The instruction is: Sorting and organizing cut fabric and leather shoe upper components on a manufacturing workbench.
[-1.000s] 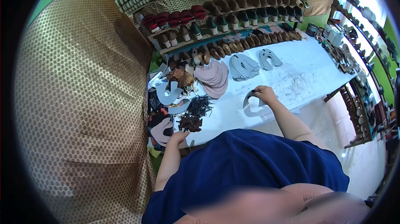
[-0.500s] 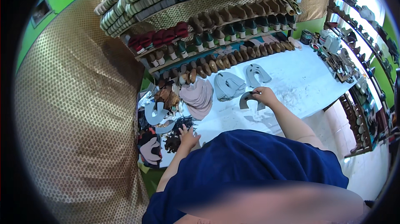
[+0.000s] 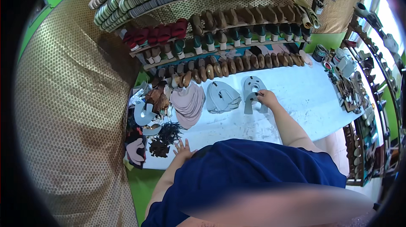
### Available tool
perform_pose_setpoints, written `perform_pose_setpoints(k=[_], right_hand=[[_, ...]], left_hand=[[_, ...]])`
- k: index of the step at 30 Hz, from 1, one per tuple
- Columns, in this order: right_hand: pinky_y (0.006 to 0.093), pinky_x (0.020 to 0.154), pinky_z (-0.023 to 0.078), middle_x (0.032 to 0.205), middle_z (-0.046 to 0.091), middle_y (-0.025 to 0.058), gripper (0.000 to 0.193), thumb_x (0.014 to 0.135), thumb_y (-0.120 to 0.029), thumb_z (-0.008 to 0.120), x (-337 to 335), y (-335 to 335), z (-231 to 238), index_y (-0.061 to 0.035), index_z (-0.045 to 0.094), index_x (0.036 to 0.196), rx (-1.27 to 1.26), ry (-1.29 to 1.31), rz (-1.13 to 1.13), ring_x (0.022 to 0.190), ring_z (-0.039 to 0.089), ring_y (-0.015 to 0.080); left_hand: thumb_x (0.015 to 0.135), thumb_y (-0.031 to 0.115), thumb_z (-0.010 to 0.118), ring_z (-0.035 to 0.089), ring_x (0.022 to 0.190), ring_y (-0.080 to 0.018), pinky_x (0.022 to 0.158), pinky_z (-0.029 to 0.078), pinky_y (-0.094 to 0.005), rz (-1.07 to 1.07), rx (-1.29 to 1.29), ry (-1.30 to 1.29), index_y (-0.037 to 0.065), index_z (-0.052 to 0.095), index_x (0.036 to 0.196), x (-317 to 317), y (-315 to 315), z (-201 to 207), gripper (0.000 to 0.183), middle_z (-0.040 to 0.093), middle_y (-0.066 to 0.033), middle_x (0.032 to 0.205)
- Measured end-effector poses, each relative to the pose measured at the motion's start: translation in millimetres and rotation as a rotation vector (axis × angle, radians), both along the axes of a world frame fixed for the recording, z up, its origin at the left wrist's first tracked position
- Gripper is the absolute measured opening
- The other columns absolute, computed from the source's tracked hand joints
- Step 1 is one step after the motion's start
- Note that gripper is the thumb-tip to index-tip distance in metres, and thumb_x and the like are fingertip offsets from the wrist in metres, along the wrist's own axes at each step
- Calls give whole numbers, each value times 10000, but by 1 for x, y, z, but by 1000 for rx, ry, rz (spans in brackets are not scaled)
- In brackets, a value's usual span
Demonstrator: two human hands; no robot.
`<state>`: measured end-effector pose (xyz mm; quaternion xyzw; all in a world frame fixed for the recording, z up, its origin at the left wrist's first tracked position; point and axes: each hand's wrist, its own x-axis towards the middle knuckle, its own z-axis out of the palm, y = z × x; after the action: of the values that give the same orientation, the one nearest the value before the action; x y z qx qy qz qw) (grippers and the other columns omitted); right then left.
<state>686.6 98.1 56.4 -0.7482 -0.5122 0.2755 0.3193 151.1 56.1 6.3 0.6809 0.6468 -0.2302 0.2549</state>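
Right hand [image 3: 267,98] pinching grey cutout [image 3: 248,108] over table [image 3: 302,96]; left hand [image 3: 183,149] spread, released, just right of brown strips [image 3: 159,147].

Arched piece [image 3: 248,108]: grey, black patches
Layered cutouts [image 3: 188,108]: dusty pink
Counter [image 3: 298,113]: white, dark smudges
Curtain [image 3: 72,104]: gold, dark-dotted
Shirt [image 3: 253,159]: navy blue

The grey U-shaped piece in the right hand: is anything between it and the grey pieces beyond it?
Nothing visible: the held piece, pinched by the right hand, overlaps the grey pieces in this view; whether they touch is unclear.
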Motion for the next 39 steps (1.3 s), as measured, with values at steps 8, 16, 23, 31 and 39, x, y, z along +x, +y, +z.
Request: perform_pose_setpoints(k=[8, 16, 23, 31, 39], right_hand=[[401, 889, 499, 1049, 721, 111, 285, 833, -213, 679, 42, 88, -32, -142, 721, 1105, -42, -198, -61, 995, 670, 300], [693, 1073, 258, 1165, 692, 83, 312, 848, -168, 618, 38, 132, -20, -226, 711, 1140, -244, -235, -96, 1165, 600, 317], [728, 1097, 204, 1176, 680, 60, 277, 872, -236, 647, 32, 154, -30, -232, 704, 1143, -237, -456, -47, 1200, 580, 290], [628, 1178, 125, 1646, 185, 45, 782, 957, -505, 486, -5, 141, -74, -147, 177, 1580, -264, -573, 89, 1523, 127, 268], [700, 1145, 81, 1641, 201, 28, 764, 964, -525, 477, -60, 150, -34, -161, 198, 1575, -227, -606, 189, 1523, 117, 284]], left_hand=[[800, 758, 577, -273, 1449, -443, 1144, -48, -650, 74, -135, 57, 216, -111, 1579, 5, 13, -4, 1172, -277, -166, 1603], [785, 779, 571, -286, 1428, -480, 1141, -52, -654, 63, -192, 76, 204, -143, 1571, 4, 13, 0, 1207, -298, -196, 1586], [822, 748, 562, -261, 1424, -516, 1145, 1, -657, 31, -220, 88, 130, -135, 1567, 11, 15, 15, 1192, -290, -256, 1570], [820, 757, 552, -266, 1426, -507, 1141, -15, -660, 27, -204, 44, 148, -126, 1571, 5, 18, 4, 1180, -277, -242, 1580], [820, 783, 515, -275, 1421, -507, 1139, -30, -662, 48, -259, 28, 162, -117, 1575, -3, 20, 1, 1164, -257, -240, 1588]])
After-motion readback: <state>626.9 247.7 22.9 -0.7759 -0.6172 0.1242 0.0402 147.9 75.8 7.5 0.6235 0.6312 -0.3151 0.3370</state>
